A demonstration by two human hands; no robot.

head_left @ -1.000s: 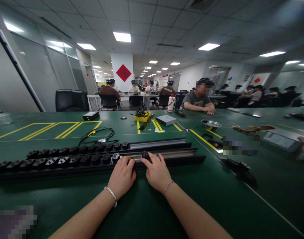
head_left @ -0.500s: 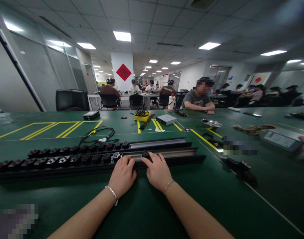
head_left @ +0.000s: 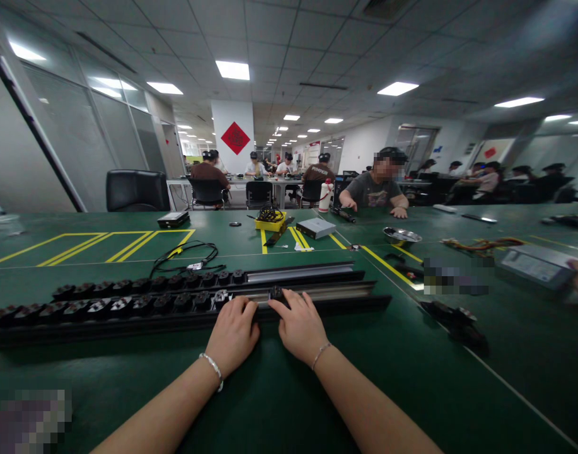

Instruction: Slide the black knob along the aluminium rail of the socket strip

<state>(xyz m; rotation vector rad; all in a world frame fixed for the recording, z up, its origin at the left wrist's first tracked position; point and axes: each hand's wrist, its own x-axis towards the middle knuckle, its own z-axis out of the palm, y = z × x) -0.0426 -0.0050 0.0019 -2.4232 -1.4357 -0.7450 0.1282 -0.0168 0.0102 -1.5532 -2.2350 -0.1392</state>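
Two long black track rails lie side by side on the green table. Black plug-like modules fill their left and middle stretches, while metal channels show on the right. On the front rail (head_left: 355, 307), my left hand (head_left: 232, 331) curls its fingers over the near edge, just right of a silver-marked module (head_left: 221, 297). My right hand (head_left: 302, 325) lies a little further right, thumb and fingers closed about a small black module (head_left: 275, 292) in the channel. The fingertips are partly hidden, and so is the module's lower part. Behind runs the rear rail (head_left: 312, 275).
A black cable (head_left: 206, 255) lies behind the rails. Further back are a yellow tray (head_left: 270, 224) with coiled cable and a grey metal box (head_left: 316, 227). To the right are a metal bowl (head_left: 402, 235), a black clamp-like part (head_left: 456, 325) and a power supply (head_left: 537, 265), with another person's hand beside it.
My hands and the rails look the same. The person seated across the table has drawn their folded arms apart, one hand now nearer the black tool.
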